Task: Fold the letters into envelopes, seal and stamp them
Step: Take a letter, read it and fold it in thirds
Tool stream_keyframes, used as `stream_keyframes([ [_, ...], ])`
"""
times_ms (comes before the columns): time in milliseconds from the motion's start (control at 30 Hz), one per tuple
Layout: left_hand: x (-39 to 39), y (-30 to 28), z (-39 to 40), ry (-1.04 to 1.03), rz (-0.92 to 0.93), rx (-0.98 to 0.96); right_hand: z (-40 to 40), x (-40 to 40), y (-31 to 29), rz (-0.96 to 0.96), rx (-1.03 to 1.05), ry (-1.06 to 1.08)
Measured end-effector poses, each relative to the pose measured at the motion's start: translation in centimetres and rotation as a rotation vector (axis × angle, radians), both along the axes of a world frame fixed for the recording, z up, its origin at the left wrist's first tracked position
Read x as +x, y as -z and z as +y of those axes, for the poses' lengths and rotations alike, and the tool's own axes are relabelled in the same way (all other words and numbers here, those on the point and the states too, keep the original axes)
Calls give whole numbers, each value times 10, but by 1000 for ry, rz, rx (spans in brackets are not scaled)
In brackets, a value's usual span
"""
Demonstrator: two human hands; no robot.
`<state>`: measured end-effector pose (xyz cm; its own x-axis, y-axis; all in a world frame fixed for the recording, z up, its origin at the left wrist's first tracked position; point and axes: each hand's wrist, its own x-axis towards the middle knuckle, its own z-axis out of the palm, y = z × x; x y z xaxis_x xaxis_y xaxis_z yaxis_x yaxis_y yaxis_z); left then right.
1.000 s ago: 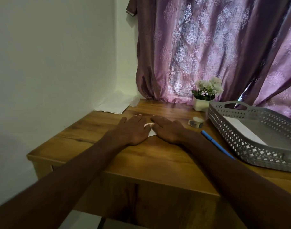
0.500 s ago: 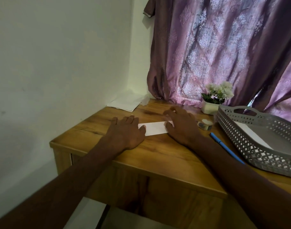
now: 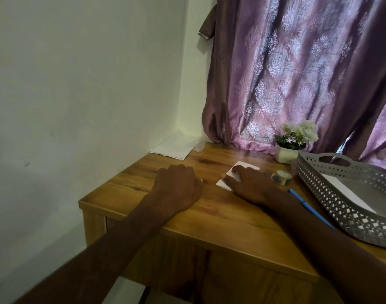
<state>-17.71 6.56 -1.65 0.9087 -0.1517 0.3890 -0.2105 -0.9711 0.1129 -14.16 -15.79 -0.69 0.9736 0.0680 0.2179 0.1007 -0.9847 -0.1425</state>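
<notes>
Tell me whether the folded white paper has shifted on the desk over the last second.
Yes. The folded white paper slid right toward the tape roll, and now lies under the right hand alone.

Left hand [image 3: 177,189]: palm down, fingers loosely curled under, gripping nothing.
Right hand [image 3: 250,183]: palm down, fingers spread and bent, thumb pointing left.
Forearms: both bare, reaching forward from the lower frame edge.

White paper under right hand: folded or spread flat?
Cannot tell. The white paper lies flat on the desk, right hand covering its middle.
</notes>
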Motion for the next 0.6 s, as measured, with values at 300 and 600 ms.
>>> stream_keyframes([
  [300,75,-24,66,-33,-208,-90,-2,26,7,124,89,-12],
  [600,104,-8,84,-17,-65,-120,14,34,5,-410,103,-98],
])
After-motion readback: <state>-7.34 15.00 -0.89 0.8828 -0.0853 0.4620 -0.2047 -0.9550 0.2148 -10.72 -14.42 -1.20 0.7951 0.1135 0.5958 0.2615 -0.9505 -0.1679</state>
